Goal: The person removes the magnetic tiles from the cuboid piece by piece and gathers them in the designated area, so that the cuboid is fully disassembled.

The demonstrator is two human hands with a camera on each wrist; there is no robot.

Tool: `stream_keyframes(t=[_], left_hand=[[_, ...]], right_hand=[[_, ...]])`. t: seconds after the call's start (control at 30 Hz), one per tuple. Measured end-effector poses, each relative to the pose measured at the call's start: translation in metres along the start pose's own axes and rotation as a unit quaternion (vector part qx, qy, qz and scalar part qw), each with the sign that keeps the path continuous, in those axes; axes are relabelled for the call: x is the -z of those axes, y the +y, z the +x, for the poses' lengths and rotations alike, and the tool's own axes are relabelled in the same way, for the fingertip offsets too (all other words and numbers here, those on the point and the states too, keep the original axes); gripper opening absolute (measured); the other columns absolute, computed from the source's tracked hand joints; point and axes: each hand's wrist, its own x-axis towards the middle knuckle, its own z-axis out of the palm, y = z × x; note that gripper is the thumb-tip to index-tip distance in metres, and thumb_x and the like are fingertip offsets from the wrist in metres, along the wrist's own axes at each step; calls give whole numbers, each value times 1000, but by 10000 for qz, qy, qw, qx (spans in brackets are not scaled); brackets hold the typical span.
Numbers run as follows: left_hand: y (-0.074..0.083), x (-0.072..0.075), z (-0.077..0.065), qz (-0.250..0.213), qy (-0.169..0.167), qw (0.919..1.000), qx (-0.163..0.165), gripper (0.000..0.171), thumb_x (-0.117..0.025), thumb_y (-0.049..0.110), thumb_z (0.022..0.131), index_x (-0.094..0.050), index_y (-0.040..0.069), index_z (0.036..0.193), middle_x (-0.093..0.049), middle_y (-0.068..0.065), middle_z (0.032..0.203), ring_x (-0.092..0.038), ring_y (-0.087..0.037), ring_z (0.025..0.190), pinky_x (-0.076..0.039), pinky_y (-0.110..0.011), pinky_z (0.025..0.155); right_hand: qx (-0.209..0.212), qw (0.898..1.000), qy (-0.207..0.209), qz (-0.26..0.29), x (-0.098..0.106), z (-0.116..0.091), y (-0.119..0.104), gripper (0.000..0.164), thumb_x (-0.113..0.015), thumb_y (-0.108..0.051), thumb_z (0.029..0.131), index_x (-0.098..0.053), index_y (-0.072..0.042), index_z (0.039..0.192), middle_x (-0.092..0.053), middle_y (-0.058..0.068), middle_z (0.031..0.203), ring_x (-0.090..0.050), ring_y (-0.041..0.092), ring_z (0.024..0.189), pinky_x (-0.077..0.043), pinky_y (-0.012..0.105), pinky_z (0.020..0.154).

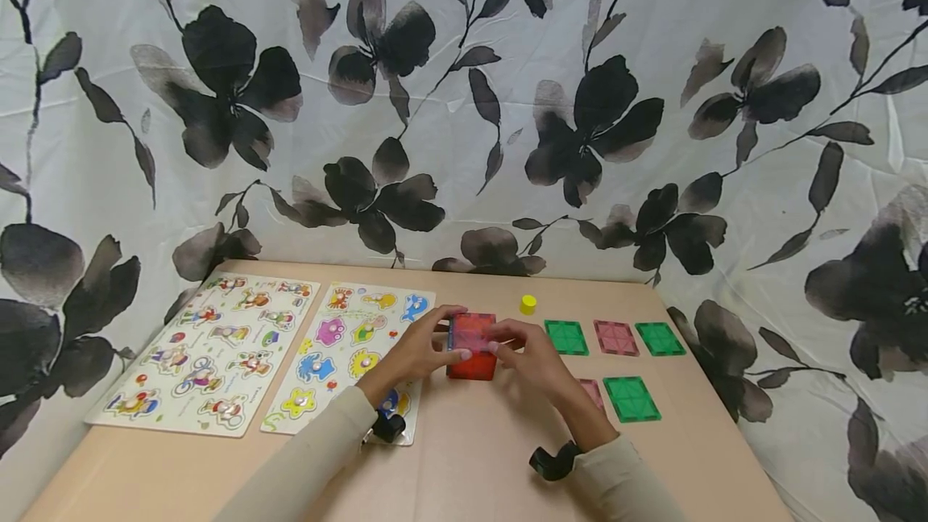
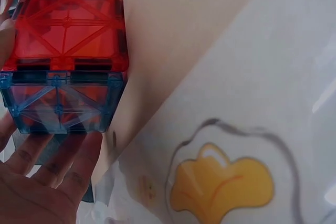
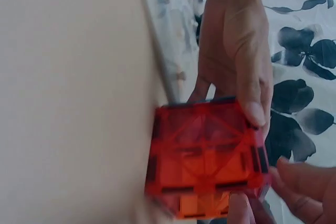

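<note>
A box built from see-through magnetic tiles [image 1: 473, 365], red on the front with a blue tile on its left side [image 2: 58, 106], is between both hands. My left hand [image 1: 422, 351] grips it from the left, thumb at the front edge and fingers spread along the side. On the right side, my right hand [image 1: 532, 351] pinches the box near its upper edge with thumb and fingertips. The right wrist view shows the red tile face [image 3: 205, 148] up close, with an orange tint showing through it. Whether the box touches the table cannot be told.
Right of the hands lie flat green tiles [image 1: 632, 399] and pink-red tiles [image 1: 616, 337]. A small yellow cylinder [image 1: 528, 304] stands behind them. Two picture puzzle boards [image 1: 250, 329] cover the table's left; the left forearm passes over the nearer board [image 1: 319, 373]. A floral cloth [image 1: 478, 127] hangs behind.
</note>
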Motion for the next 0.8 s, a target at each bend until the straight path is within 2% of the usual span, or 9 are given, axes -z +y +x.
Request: stream_keyframes(t=[0.23,0.5,0.73,0.8], left_hand=[[2,1,0,-98,-9,9999,72,77,-88,27,90,-48,25,155,-52,-6,157,-56,-37,142,-54,-52,113],[3,1,1,70,19,9998,183,81,-90,30,87,-46,25,155,-53,-6,156,-56,-36,143,-55,-52,112],[2,-1,1,126,0,9996,260,84,-89,33,88,-43,24,157,-49,-6,163,-54,-38,146,-54,-53,113],[1,-1,0,-8,-42,9997,256,83,-88,35,89,-43,26,159,-47,-4,165,-51,-38,148,-53,-53,114]], right_hand=[[-175,9993,295,161,-6,3,-5,28,-71,-9,101,-78,-19,126,-73,4,120,-65,23,101,-62,30,84],[175,9972,527,497,-2,5,-19,30,-70,-6,101,-79,-19,127,-74,4,119,-70,24,98,-65,34,88],[84,9881,896,1245,13,3,-30,29,-65,-2,103,-78,-12,127,-70,15,124,-76,24,95,-65,25,86],[136,9860,958,1360,22,1,-31,28,-65,-2,104,-77,-9,128,-70,18,125,-77,23,93,-64,24,86]])
